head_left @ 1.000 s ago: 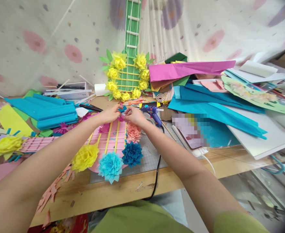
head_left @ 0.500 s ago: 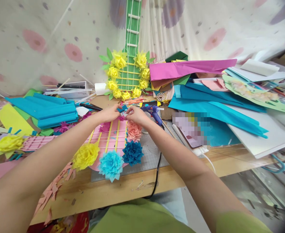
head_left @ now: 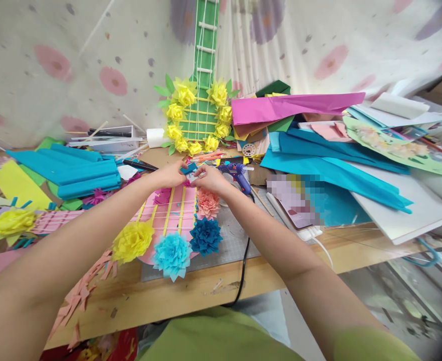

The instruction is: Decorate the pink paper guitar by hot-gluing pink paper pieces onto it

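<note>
My left hand (head_left: 173, 174) and my right hand (head_left: 208, 179) are close together over the far edge of a pink paper guitar (head_left: 174, 218). Both have their fingers pinched. A small dark blue paper piece (head_left: 189, 168) shows beside the left fingertips. Something small and pale is at the right fingertips, too little to name. Around the guitar body are a yellow paper flower (head_left: 133, 241), a light blue flower (head_left: 172, 255), a dark blue flower (head_left: 206, 236), a coral flower (head_left: 208, 202) and a magenta flower (head_left: 163, 196), partly covered by my left arm.
A purple glue gun (head_left: 238, 175) lies right of my hands, its black cord (head_left: 245, 265) crossing the desk edge. A green paper guitar (head_left: 202, 108) stands behind. Blue paper (head_left: 81, 170) lies left; more paper sheets and a phone (head_left: 296, 203) lie right.
Both hands stay nearly in place over the guitar. The fingers shift slightly, and a little more of the pale bit shows at the right fingertips.
</note>
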A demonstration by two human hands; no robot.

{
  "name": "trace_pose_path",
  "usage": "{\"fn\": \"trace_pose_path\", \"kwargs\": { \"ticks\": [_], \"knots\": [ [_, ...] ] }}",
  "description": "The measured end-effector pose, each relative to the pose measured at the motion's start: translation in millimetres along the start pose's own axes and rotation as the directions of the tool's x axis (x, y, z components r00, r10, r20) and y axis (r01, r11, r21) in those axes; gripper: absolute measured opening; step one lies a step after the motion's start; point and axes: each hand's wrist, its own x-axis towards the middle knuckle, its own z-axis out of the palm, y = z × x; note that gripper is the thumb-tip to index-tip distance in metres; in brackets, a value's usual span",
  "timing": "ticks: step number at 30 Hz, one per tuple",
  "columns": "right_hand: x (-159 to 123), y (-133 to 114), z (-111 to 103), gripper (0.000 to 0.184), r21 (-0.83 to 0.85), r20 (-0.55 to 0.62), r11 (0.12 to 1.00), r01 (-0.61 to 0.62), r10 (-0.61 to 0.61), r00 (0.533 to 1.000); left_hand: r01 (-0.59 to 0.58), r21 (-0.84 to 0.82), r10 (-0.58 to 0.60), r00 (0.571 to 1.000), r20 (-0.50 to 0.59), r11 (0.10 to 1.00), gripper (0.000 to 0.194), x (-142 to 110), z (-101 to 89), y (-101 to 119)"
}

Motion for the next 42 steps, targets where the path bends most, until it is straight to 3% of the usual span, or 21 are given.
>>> {"fn": "trace_pose_path", "kwargs": {
  "ticks": [4, 7, 11, 18, 25, 33, 42],
  "knots": [
    [-1.0, 1.7, -1.1, 0.03, 0.061, 0.007, 0.998, -0.003, 0.002, 1.0, 0.032, -0.019, -0.031, 0.999, 0.042, 0.999, 0.059, -0.9, -1.6, 2.4],
    [-1.9, 2.2, -3.2, 0.03, 0.055, 0.005, 0.998, 0.004, -0.005, 1.0, -0.056, -0.019, 0.058, 0.995, 0.085, 0.998, 0.069, -4.2, -2.5, 2.2],
    [-4.0, 2.3, -5.6, 0.027, 0.014, 0.004, 0.999, 0.029, -0.029, 1.0, -0.16, 0.085, 0.157, 0.987, 0.047, 0.983, 0.07, -6.5, 0.4, -2.0],
    [-12.0, -3.0, -4.2, 0.024, -0.16, 0.015, 0.959, 0.234, -0.235, 0.972, -0.14, 0.214, 0.147, 0.989, -0.016, 0.967, 0.067, -4.4, 10.2, -3.9],
    [-6.4, -3.0, -2.5, 0.033, -0.191, 0.091, 0.926, 0.325, -0.313, 0.945, -0.115, 0.157, 0.125, 0.99, -0.057, 0.981, 0.068, -15.4, 6.4, 5.8],
    [-3.2, -0.4, -3.2, 0.035, -0.172, 0.119, 0.927, 0.334, -0.317, 0.941, -0.19, 0.083, 0.193, 0.981, -0.034, 0.978, 0.081, -15.0, 9.4, -0.6],
    [0.3, 2.0, -0.8, 0.033, -0.174, 0.117, 0.922, 0.346, -0.329, 0.937, -0.143, 0.036, 0.146, 0.984, -0.1, 0.989, 0.073, -10.7, 14.9, -2.9]
  ]
}}
